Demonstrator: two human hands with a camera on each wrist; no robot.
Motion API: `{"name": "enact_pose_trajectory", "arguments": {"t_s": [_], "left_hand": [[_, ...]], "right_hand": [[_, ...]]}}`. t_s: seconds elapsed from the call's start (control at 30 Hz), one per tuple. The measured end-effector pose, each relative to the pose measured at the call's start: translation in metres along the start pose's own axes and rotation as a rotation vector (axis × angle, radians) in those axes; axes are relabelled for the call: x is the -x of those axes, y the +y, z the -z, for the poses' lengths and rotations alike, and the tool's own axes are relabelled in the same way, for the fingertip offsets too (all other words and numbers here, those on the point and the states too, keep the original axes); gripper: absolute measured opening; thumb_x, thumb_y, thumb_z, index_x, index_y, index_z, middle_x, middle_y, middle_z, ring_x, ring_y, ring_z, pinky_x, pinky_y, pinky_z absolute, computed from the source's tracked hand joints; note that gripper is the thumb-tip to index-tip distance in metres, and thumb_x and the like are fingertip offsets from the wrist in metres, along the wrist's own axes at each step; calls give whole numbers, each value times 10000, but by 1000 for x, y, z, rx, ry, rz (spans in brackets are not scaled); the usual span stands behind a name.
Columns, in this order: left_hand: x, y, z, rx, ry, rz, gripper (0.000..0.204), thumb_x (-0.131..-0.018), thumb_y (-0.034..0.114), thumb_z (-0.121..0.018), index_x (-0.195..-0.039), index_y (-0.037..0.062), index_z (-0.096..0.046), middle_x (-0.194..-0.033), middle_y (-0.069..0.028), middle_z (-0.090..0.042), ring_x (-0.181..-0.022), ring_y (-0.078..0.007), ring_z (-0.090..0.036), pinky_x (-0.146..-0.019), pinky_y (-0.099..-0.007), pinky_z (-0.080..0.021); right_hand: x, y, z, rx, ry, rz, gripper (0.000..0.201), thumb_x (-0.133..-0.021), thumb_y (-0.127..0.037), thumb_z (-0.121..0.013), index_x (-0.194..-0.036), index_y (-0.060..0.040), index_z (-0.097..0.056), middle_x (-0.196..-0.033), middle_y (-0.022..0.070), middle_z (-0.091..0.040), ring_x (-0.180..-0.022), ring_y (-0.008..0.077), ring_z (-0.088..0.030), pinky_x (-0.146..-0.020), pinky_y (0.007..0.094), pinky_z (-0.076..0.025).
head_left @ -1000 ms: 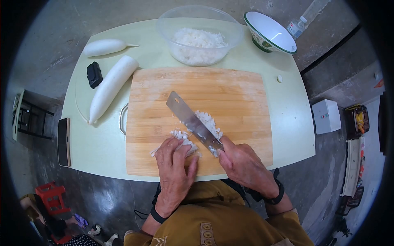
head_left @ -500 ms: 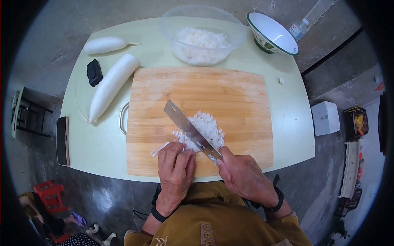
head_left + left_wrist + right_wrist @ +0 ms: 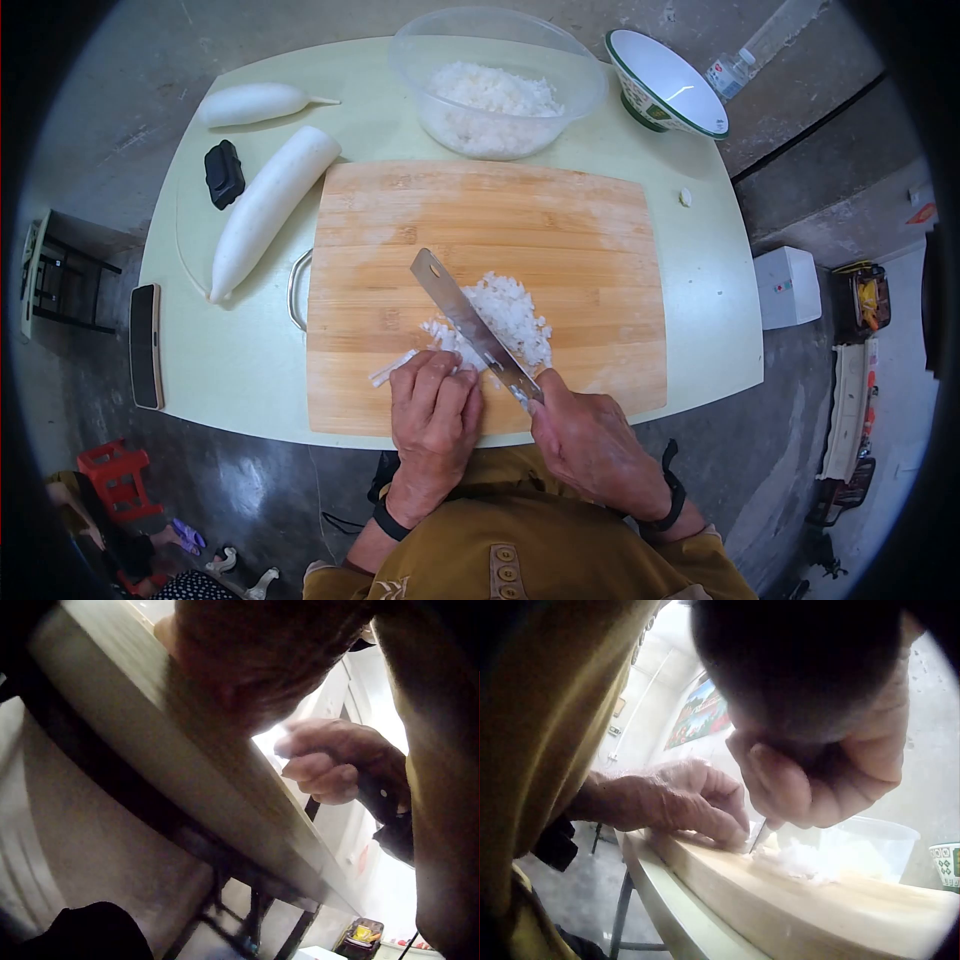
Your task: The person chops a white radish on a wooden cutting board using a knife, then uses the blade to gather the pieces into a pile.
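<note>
The right hand [image 3: 592, 440] grips the handle of a kitchen knife [image 3: 470, 318], whose broad blade slants across the cutting board [image 3: 580, 220] with its holed tip pointing up and left. Left of the blade, the left hand [image 3: 436, 415] holds down white radish strips [image 3: 388, 370] with bent fingers, the strips' ends poking out beside them. Finely chopped white radish [image 3: 512, 312] lies heaped along the blade's right side. In the right wrist view, the left hand's fingertips [image 3: 739, 834] press close to the blade at the board's surface.
Behind the board stands a clear plastic bowl [image 3: 495, 135] of chopped white pieces. A green-rimmed bowl [image 3: 668, 80] is at the back right. Two whole white radishes [image 3: 275, 215], a black case [image 3: 224, 174] and a phone [image 3: 146, 345] lie on the left. A metal handle [image 3: 296, 290] juts from the board.
The knife has swung slightly and now stands left of the chopped heap, which shows wider than before. The left hand has shifted a little, its fingers bending more over the strips.
</note>
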State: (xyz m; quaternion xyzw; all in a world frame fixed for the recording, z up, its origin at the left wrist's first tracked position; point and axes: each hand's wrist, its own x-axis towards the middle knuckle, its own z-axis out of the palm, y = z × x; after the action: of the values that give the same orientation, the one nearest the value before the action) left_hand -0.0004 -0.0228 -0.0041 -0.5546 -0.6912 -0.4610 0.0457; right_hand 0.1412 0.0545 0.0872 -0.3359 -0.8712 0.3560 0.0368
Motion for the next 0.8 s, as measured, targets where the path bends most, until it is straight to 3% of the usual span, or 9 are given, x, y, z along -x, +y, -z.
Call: {"name": "enact_pose_trajectory", "arguments": {"t_s": [0.3, 0.37, 0.47, 0.6, 0.8], "left_hand": [[-2, 1, 2, 12, -45, 6, 251, -673, -75, -727, -893, -12, -624, -969, -143, -613, -933, -330, -593, -787, -402, -470], [-2, 1, 1, 32, -33, 11, 244, -672, -87, -722, -884, -18, -622, -966, -147, -611, -925, -335, -594, -778, -403, -467], [-2, 2, 2, 52, -29, 22, 239, -673, -95, -720, -878, -20, -624, -965, -150, -610, -918, -338, -595, -779, -406, -472], [-2, 2, 1, 58, -2, 25, 245, -668, -100, -722, -880, -21, -626, -958, -152, -609, -915, -338, -594, -781, -404, -482], [-2, 3, -1, 55, 8, 27, 246, -660, -101, -723, -868, -20, -619, -938, -149, -604, -905, -338, -593, -774, -399, -496]], "right_hand": [[-6, -3, -4, 36, -49, -72, 179, -874, -58, -573, -925, 9, -415, -608, 216, -565, -596, 436, -587, -532, 514, -437], [-13, -1, -5, -13, -76, -20, 170, -914, -50, -515, -1005, 58, -420, -578, 246, -505, -563, 456, -543, -539, 524, -403], [-27, -1, -8, 32, -69, -17, 208, -852, -53, -584, -937, 33, -415, -609, 234, -565, -619, 449, -594, -555, 525, -450], [-31, 5, -7, 2, -12, 62, 209, -858, -55, -576, -958, 35, -415, -609, 232, -561, -619, 453, -589, -557, 529, -445], [-13, -7, 4, -45, -38, -83, 157, -885, -55, -544, -952, 16, -421, -601, 223, -556, -613, 438, -591, -550, 524, -442]]}}
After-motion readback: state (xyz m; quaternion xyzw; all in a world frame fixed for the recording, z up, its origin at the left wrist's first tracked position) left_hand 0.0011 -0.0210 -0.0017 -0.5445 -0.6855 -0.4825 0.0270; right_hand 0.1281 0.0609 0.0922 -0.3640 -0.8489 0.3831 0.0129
